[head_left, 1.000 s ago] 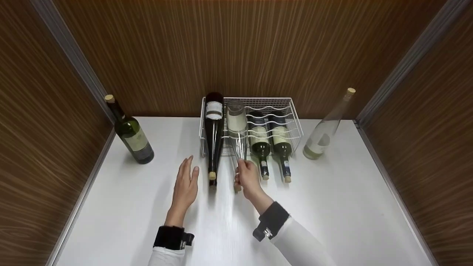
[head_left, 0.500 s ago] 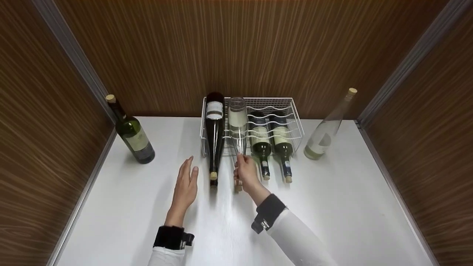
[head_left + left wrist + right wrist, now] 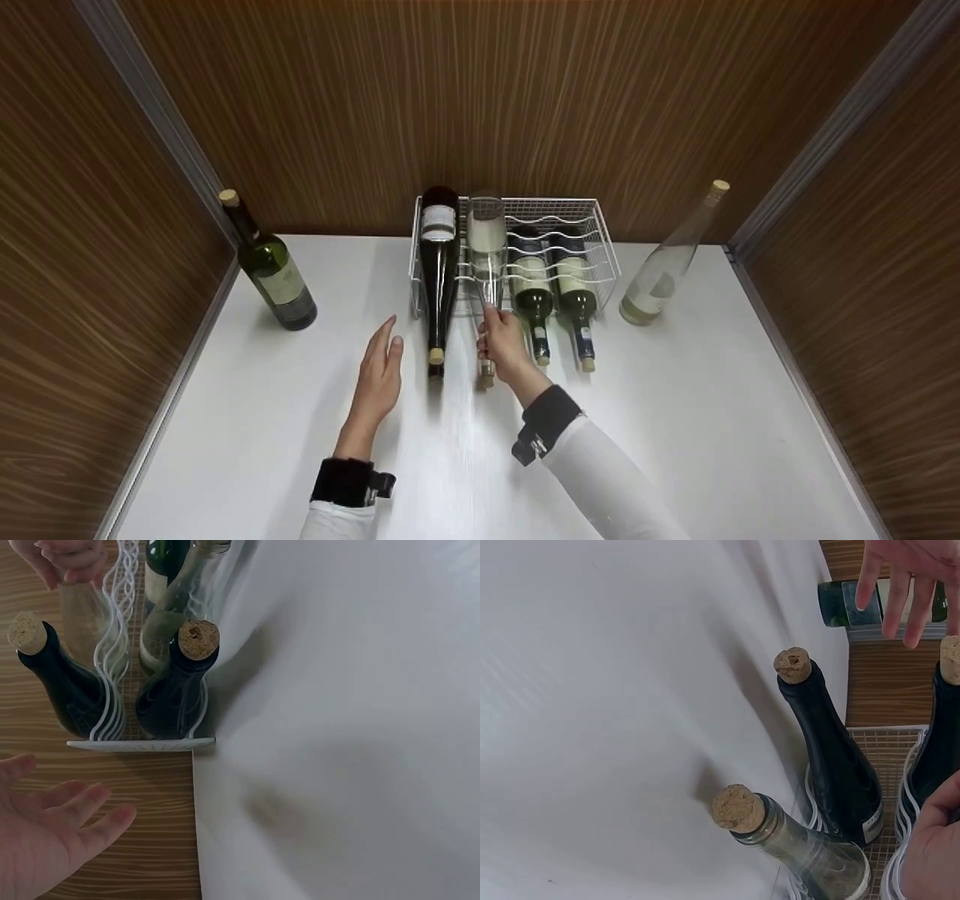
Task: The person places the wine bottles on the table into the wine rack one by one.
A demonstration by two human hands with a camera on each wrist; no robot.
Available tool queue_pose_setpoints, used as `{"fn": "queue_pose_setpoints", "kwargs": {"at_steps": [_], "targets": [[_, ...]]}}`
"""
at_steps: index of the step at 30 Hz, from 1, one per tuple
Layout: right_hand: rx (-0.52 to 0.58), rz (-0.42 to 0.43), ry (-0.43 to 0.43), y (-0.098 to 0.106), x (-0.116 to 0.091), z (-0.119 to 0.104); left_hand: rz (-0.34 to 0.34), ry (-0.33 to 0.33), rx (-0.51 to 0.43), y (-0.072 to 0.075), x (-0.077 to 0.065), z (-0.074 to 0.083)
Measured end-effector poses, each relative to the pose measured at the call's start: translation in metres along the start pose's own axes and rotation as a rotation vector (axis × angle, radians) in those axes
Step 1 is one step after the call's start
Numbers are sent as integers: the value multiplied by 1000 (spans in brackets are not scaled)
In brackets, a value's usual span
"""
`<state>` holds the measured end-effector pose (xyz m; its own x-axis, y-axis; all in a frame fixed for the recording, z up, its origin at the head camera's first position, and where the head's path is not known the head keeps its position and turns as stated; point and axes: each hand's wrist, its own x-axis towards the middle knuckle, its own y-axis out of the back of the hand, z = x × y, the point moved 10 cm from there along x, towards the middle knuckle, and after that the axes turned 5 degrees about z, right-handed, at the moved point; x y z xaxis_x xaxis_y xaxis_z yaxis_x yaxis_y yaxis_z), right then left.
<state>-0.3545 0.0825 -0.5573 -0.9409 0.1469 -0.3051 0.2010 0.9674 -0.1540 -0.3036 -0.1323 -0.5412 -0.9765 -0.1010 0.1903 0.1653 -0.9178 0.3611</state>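
In the head view my right hand [image 3: 504,341] grips the neck of a clear glass bottle [image 3: 487,236], which lies on the upper tier of a white wire rack [image 3: 604,255], neck toward me. A corked clear bottle [image 3: 817,859] lies in the tier below it. To its left are two dark corked bottles, one above the other; the upper dark bottle [image 3: 439,262] has a white label. My left hand [image 3: 379,379] hovers left of the rack, fingers extended and holding nothing; it also shows in the left wrist view.
Two green wine bottles [image 3: 533,300] lie in the rack's right half. A corked green bottle [image 3: 281,285] stands at the left of the white table [image 3: 675,450], a corked clear bottle [image 3: 660,274] at the right. Wood-grain panels [image 3: 480,97] enclose the back and sides.
My right hand has moved slightly away from me, and the upper clear bottle has slid back along the rack with it. My left hand has stayed nearly still.
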Motion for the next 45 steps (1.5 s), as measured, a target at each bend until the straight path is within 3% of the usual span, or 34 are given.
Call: {"fn": "queue_pose_setpoints", "kwargs": {"at_steps": [8,22,32,38,45], "targets": [[28,-19,-29,-1,3,3,3,-34,-22,-1,2,6],[149,-30,-23,0,4,6,-5,-12,-21,-2,-1,5],[246,-133,-102,-4,7,11,-12,-11,-39,-4,-2,4],[142,-112,-89,0,1,7,-5,-10,-34,-3,-3,3],[-89,-16,84,6,-12,-9,2,-18,-40,-3,-4,3]]}}
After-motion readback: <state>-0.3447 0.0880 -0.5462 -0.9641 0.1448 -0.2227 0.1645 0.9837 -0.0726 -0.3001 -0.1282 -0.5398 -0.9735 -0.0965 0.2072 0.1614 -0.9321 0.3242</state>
